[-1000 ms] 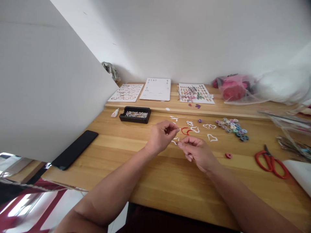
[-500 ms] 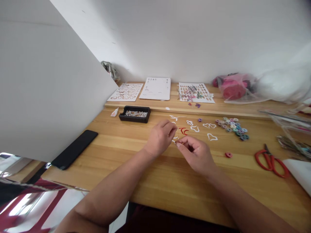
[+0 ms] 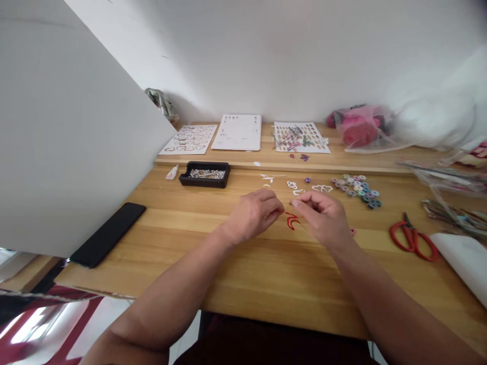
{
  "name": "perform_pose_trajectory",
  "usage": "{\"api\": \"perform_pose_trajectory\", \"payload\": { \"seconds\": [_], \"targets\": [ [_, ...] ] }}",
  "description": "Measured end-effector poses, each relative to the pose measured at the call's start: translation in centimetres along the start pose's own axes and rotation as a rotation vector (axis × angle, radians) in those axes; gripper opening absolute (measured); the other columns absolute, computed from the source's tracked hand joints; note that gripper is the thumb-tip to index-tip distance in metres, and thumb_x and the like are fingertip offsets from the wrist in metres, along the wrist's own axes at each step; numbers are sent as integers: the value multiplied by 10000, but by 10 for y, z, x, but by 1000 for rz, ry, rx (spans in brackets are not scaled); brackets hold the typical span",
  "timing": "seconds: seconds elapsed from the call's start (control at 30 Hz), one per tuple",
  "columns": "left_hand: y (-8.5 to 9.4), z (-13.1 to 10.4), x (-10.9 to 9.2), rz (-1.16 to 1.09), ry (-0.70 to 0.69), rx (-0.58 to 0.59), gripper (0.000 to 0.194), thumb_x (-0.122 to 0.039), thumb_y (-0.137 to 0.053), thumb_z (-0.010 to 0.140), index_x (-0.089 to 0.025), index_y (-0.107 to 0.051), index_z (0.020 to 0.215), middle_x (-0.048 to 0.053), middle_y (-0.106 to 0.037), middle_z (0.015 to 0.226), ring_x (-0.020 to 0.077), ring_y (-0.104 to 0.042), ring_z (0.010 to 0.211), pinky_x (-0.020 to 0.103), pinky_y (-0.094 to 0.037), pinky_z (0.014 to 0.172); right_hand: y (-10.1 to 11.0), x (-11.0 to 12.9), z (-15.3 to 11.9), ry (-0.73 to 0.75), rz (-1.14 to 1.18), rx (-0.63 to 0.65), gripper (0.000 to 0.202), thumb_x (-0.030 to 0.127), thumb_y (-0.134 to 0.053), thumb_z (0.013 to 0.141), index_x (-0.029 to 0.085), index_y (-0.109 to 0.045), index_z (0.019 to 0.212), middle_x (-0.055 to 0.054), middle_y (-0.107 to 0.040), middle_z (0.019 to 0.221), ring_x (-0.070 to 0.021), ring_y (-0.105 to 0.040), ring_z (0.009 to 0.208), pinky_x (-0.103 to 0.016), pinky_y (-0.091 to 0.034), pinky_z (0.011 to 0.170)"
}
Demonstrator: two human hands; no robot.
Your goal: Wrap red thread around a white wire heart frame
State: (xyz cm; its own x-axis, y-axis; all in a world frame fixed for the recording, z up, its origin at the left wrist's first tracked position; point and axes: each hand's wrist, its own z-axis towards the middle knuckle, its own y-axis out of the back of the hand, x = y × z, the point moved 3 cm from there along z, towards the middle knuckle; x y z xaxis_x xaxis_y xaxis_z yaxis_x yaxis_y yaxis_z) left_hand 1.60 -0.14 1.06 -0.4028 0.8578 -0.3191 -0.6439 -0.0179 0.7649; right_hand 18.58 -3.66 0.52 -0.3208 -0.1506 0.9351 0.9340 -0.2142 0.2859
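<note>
My left hand (image 3: 254, 215) rests on the wooden table (image 3: 228, 274) with its fingers curled and the tips pinched together. My right hand (image 3: 323, 215) is just to its right, thumb and forefinger also pinched. I cannot see anything held in either hand. The fingertips are a few centimetres apart. Below the gap, two red curved paper shapes (image 3: 292, 221) lie on the table. Behind the hands lie several white curled paper shapes (image 3: 321, 188).
A pile of coloured paper coils (image 3: 357, 185) lies at the back right and red scissors (image 3: 413, 238) at the right. A black tray of beads (image 3: 205, 174) and a glue tube (image 3: 171, 173) are at the back left. A black phone (image 3: 108, 233) lies beside a white board (image 3: 68, 126). Printed sheets (image 3: 238, 132) and a pink bag (image 3: 357, 126) sit on the raised ledge.
My right hand has moved up and to the right, away from the left hand. The red shapes now lie uncovered between the hands. The view has shifted slightly.
</note>
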Motion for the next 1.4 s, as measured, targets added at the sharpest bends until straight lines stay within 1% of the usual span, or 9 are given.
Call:
{"api": "perform_pose_trajectory", "payload": {
  "seconds": [0.17, 0.33, 0.5, 0.6, 0.73, 0.87, 1.07, 1.23, 1.4],
  "targets": [
    [2, 3, -4, -384, 109, -83, 67, -177, -643, 861, -160, -664, 800, 28, -647, 768, 105, -576, 688, 221, -464, 649, -2, -14, 10, -306, 357, 52, 274, 386, -789, 643, 187, -607, 694, 56, -460, 569, -58, -312, 457, -228, -224, 433],
    [3, 4, 4, -484, 287, -243, 97, -209, -689, 829, -152, -660, 756, 3, -618, 671, 77, -491, 582, 200, -396, 551, -11, -23, 4, -493, 555, 95, 319, 348, -844, 600, 200, -603, 747, 100, -372, 490, -36, -212, 427, -194, -157, 413],
    [-3, 3, 15, -619, 430, -346, 114, -251, -693, 818, -145, -661, 792, 15, -646, 708, 73, -509, 573, 188, -391, 523, -22, -26, -3, -520, 650, 154, 317, 331, -844, 634, 205, -619, 819, 116, -353, 501, -22, -182, 407, -182, -125, 401],
    [-5, 2, 17, -603, 463, -374, 114, -245, -699, 807, -147, -652, 769, 7, -640, 690, 74, -509, 568, 187, -390, 521, -26, -24, -7, -508, 643, 152, 304, 334, -832, 659, 200, -639, 852, 115, -362, 509, -17, -188, 404, -174, -129, 400],
    [-3, 0, 17, -455, 432, -400, 66, -183, -679, 813, -155, -646, 763, 0, -628, 697, 77, -507, 583, 192, -394, 538, -28, -18, -10, -478, 633, 151, 321, 353, -825, 663, 193, -655, 882, 129, -295, 466, -22, -167, 402, -171, -136, 399],
    [0, -1, 14, -312, 378, -413, 65, -140, -657, 831, -160, -650, 770, 4, -624, 722, 83, -498, 602, 198, -396, 554, -29, -14, -12, -469, 616, 179, 365, 449, -807, 689, 184, -657, 891, 132, -271, 443, -28, -155, 402, -175, -137, 399],
    [0, -2, 12, -272, 349, -413, 76, -155, -644, 848, -164, -652, 773, 7, -621, 729, 89, -507, 624, 207, -408, 583, -31, -15, -14, -406, 575, 214, 421, 579, -722, 768, 185, -656, 901, 117, -275, 434, -42, -178, 410, -187, -149, 403],
    [-3, -1, 18, -499, 511, -414, 117, -258, -694, 821, -158, -672, 764, 11, -644, 706, 90, -523, 597, 210, -403, 556, -31, -18, -12, -432, 637, 221, 398, 576, -676, 815, 186, -661, 893, 117, -251, 427, -48, -156, 400, -196, -147, 393],
    [-8, 0, 23, -758, 653, -353, 212, -352, -745, 770, -148, -686, 773, 13, -658, 708, 91, -520, 608, 220, -401, 583, -33, -21, -12, -460, 714, 225, 347, 531, -685, 823, 187, -666, 869, 120, -235, 418, -49, -127, 398, -195, -142, 388]
  ]
}}
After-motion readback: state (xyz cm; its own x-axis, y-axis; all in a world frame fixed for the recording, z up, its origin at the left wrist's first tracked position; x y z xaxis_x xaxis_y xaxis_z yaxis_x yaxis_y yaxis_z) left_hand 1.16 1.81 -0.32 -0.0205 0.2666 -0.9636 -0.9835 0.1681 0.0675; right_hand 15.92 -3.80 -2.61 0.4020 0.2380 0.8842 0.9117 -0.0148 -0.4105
